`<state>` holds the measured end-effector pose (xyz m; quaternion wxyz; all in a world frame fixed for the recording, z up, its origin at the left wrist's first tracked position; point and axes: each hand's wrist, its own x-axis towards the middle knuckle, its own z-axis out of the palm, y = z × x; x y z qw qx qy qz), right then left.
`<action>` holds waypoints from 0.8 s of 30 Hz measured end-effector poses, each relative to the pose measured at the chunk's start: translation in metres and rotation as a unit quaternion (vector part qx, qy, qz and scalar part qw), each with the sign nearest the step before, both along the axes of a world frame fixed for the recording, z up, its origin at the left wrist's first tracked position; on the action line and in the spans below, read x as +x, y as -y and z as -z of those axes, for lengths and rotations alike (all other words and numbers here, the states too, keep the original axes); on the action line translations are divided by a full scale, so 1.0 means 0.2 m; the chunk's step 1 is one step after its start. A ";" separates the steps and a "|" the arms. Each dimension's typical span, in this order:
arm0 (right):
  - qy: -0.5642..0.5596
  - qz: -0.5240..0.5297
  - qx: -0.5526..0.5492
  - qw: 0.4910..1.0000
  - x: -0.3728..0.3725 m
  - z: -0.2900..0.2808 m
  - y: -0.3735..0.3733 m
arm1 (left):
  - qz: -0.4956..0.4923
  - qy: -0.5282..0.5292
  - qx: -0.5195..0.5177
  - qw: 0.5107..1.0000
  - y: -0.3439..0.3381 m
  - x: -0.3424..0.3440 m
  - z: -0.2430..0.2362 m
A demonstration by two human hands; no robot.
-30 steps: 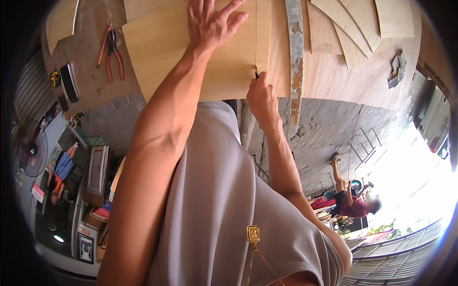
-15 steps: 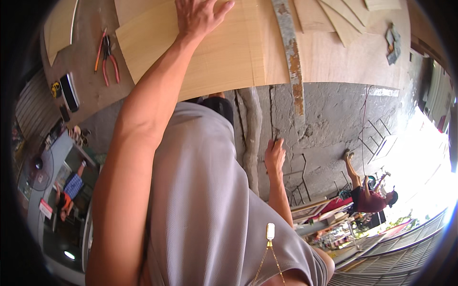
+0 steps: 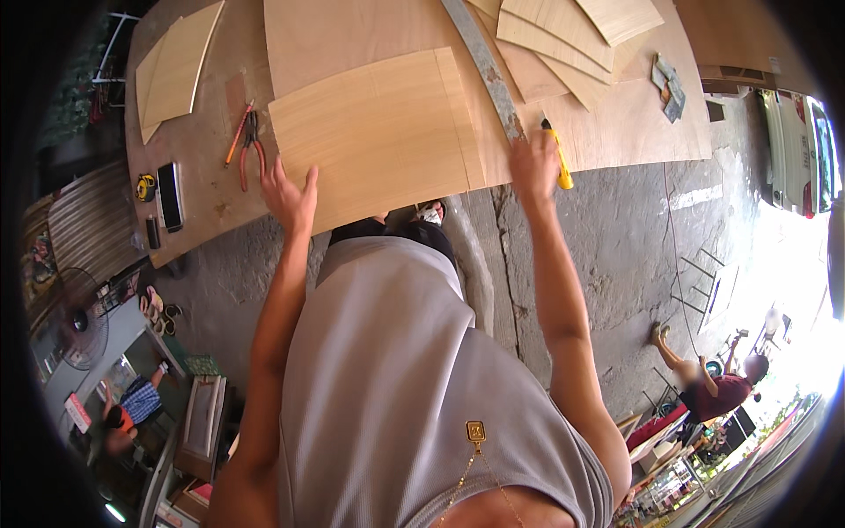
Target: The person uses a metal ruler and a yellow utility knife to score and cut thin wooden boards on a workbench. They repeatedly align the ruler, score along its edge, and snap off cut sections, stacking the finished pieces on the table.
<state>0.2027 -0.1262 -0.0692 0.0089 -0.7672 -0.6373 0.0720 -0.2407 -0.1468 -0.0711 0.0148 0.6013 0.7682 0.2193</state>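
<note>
A rectangular piece of thin plywood (image 3: 370, 132), with a line along its right side, lies on the table in front of me. My left hand (image 3: 292, 195) is open, fingers spread, at its near left corner. To the right, a worn, rusty metal straightedge (image 3: 482, 66) slants across the boards. My right hand (image 3: 533, 167), slightly blurred, closes over its near end and hides that end. A yellow utility knife (image 3: 563, 165) with a black tip lies along the outer side of this hand; whether the fingers also hold it is unclear.
Pliers (image 3: 253, 145) and a pencil (image 3: 238, 132) lie left of the plywood, with a phone (image 3: 169, 195) and tape measure (image 3: 145, 187) farther left. More thin boards (image 3: 559, 35) and a grey metal piece (image 3: 669, 88) are at the right. Another person (image 3: 717, 396) is off to the right.
My right hand has come up from beside my body to the straightedge, and the yellow knife now shows beside it. My left hand has drawn back to the plywood's near left corner. The view has shifted.
</note>
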 end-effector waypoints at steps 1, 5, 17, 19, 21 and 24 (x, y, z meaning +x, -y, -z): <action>0.026 -0.066 0.024 0.997 -0.15 0.11 0.01 | -0.034 0.020 -0.034 0.999 0.11 -0.06 0.05; -0.192 0.069 0.019 0.979 -0.55 -0.05 0.04 | -0.076 0.131 -0.164 0.975 0.13 -0.02 -0.01; -0.816 0.229 -0.092 0.523 -0.92 -0.51 0.21 | -0.238 0.423 -0.095 0.869 0.19 -0.33 -0.33; -0.881 0.218 -0.144 0.394 -0.97 -0.50 0.22 | -0.240 0.420 -0.065 0.873 0.19 -0.33 -0.37; -0.817 0.180 -0.114 0.535 -0.97 -0.48 0.22 | -0.245 0.393 -0.050 0.885 0.20 -0.43 -0.34; -0.359 0.066 0.226 0.903 -0.84 -0.44 0.23 | -0.266 0.310 -0.028 0.912 0.14 -0.56 -0.33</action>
